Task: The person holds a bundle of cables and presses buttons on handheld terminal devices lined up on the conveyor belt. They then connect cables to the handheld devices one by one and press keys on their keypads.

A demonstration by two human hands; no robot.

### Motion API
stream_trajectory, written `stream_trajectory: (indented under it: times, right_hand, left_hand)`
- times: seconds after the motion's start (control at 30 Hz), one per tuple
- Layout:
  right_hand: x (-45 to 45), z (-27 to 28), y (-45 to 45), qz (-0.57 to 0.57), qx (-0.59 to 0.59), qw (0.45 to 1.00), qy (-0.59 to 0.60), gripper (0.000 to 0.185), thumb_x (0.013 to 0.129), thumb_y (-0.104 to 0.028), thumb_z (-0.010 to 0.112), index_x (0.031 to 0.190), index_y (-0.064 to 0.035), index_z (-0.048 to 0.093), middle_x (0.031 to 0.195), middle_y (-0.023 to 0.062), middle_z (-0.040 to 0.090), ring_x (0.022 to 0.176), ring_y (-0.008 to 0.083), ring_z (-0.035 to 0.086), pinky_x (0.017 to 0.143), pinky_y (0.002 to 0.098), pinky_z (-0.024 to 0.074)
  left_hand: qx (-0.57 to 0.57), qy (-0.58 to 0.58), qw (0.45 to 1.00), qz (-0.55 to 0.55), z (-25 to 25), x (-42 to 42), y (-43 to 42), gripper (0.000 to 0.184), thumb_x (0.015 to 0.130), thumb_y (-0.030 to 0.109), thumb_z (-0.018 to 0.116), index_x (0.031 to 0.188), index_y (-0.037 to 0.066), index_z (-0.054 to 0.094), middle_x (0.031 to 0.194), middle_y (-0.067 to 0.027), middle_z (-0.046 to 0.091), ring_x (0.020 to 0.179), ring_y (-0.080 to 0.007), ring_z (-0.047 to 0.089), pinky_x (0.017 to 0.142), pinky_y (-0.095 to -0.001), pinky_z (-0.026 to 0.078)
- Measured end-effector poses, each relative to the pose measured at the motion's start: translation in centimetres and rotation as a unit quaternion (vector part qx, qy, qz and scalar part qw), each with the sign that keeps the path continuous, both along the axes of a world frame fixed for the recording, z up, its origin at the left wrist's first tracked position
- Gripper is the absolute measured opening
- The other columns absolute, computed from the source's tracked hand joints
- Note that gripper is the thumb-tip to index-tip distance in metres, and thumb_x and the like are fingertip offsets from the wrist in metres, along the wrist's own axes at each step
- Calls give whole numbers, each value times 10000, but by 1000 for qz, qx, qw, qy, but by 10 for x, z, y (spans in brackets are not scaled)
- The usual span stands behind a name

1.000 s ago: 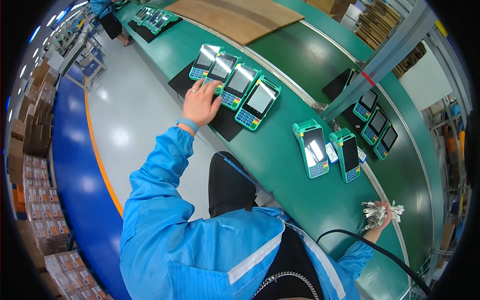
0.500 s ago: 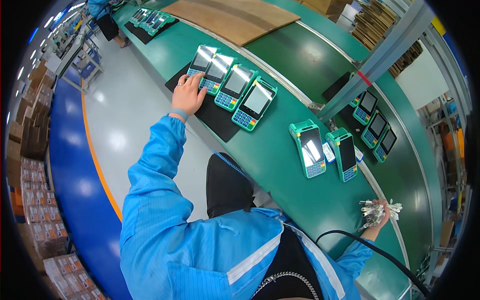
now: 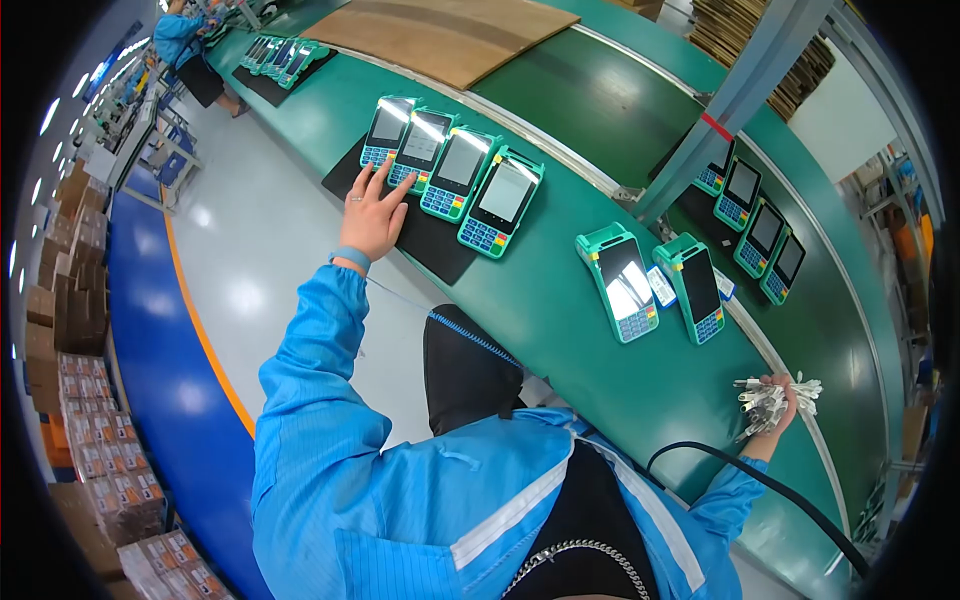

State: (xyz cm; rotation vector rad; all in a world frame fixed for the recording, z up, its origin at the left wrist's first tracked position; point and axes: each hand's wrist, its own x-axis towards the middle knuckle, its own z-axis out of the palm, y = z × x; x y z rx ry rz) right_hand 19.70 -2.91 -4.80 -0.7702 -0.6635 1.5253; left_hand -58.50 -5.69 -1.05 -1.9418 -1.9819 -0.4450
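Note:
My left hand (image 3: 372,220) lies palm down with its fingers spread over the lower ends of two green-cased payment terminals. One fingertip is at the keypad of the leftmost terminal (image 3: 388,130), another at the second terminal (image 3: 420,148). A third terminal (image 3: 460,172) and a fourth terminal (image 3: 502,200) stand in the same row, screens lit, partly over a black mat (image 3: 437,253). Off to the right, my right hand (image 3: 785,410) is closed around a bundle of white cables (image 3: 760,402) with connector ends sticking out. My right fingers are partly hidden by the bundle.
Two more terminals (image 3: 626,285) (image 3: 697,290) lie right of the row on the green table (image 3: 560,330). Several others (image 3: 760,240) sit beyond the metal post (image 3: 735,110). A brown board (image 3: 440,35) lies at the back. A black cable (image 3: 760,475) arcs near my right arm. A co-worker (image 3: 182,45) stands far left.
The whole view has shifted a little. My left hand has slid toward the lower edges of the terminals, and its fingers are more spread. My right hand keeps hold of the cables.

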Motion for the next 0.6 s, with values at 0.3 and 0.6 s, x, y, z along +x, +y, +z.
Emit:
stream_trajectory:
  times: [0.3, 0.6]
  right_hand:
    - [3, -8, 1, -19, -25, 999, 35, 178, 848, -228, 623, 916, -108, 511, 854, 54, 530, 889, 257, 529, 907, 531, 454]
    - [0, -7, 0, -25, -17, 999, 45, 143, 869, -201, 589, 896, -85, 509, 873, 71, 540, 907, 265, 541, 906, 465, 460]
  left_hand:
    - [29, -196, 960, 199, -72, -117, 26, 610, 918, 350, 573, 1414, 37, 407, 1449, -290, 378, 1356, -459, 334, 1127, -503, 281]
    - [-192, -90, 944, 253, -20, -142, 34, 544, 858, 445, 641, 1148, -13, 603, 1025, -253, 657, 990, -424, 615, 864, -480, 505]
